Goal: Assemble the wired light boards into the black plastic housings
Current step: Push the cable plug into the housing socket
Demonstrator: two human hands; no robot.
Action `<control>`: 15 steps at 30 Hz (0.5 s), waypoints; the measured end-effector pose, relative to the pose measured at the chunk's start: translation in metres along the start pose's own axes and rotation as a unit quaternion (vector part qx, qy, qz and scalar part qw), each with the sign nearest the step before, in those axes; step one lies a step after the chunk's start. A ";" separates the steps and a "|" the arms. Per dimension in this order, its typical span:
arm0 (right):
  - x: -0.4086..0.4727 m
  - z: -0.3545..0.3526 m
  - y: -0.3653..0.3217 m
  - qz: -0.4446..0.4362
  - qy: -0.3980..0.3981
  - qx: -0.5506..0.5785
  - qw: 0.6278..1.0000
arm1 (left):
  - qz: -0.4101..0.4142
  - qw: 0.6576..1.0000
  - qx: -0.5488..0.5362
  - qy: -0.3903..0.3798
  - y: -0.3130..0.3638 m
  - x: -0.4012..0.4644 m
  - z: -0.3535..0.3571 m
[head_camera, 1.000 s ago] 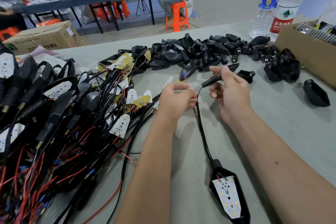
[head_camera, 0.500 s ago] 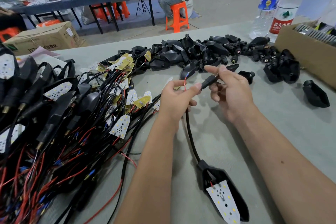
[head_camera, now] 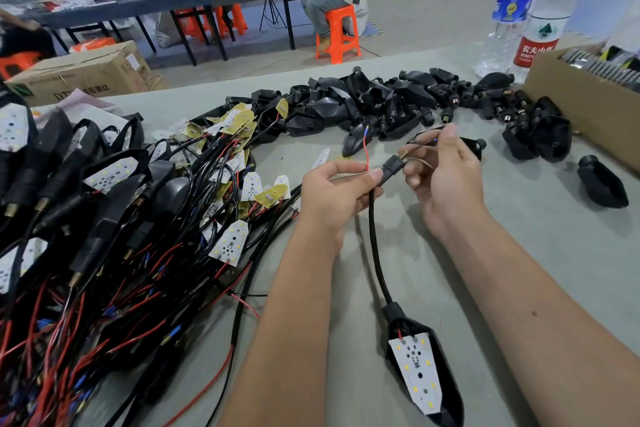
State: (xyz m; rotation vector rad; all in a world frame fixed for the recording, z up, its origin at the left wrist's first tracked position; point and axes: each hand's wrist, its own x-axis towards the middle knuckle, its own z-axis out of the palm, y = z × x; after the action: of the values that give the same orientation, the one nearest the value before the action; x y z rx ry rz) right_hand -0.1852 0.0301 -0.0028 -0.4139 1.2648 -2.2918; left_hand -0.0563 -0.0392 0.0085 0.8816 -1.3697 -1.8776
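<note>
At the centre of the frame, the left hand (head_camera: 332,198) curls around the top of a black cable (head_camera: 375,246), thumb and forefinger pinching it just below a ribbed black sleeve (head_camera: 393,163) with a small brass spring at its tip. A thin red wire (head_camera: 365,149) rises from this grip. Just to the right, the right hand (head_camera: 446,180) pinches a fine dark wire (head_camera: 424,144) between thumb and forefinger, the other fingers loosely bent.

The cable runs down to one black housing (head_camera: 450,402) at the lower centre right, lying flat with one white light board (head_camera: 417,371) seated in it.

The grey table (head_camera: 554,253) has bare surface at the right and between the forearms. A tangle of wired boards (head_camera: 104,253) fills the left side (too many to count). A heap of empty housings (head_camera: 381,104) stretches across the upper middle, and one lone housing (head_camera: 602,184) sits at the right edge. A cardboard box (head_camera: 581,107) and two water bottles (head_camera: 540,10) occupy the upper right.
</note>
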 end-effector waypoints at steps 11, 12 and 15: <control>-0.013 0.008 0.007 0.017 -0.154 -0.093 0.984 | 0.012 0.998 -0.036 0.050 0.003 0.000 0.007; -0.012 0.009 0.007 0.017 -0.153 -0.093 0.984 | 0.018 0.998 -0.034 0.058 0.003 0.000 0.008; -0.011 0.008 0.010 0.004 -0.163 -0.108 0.981 | 0.031 0.994 -0.019 0.102 0.000 0.002 0.011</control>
State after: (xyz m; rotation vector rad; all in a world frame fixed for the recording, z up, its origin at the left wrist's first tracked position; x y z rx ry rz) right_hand -0.1701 0.0261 -0.0075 -0.8225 1.3419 -1.9807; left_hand -0.0666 -0.0346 0.0113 0.9715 -1.2210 -1.7104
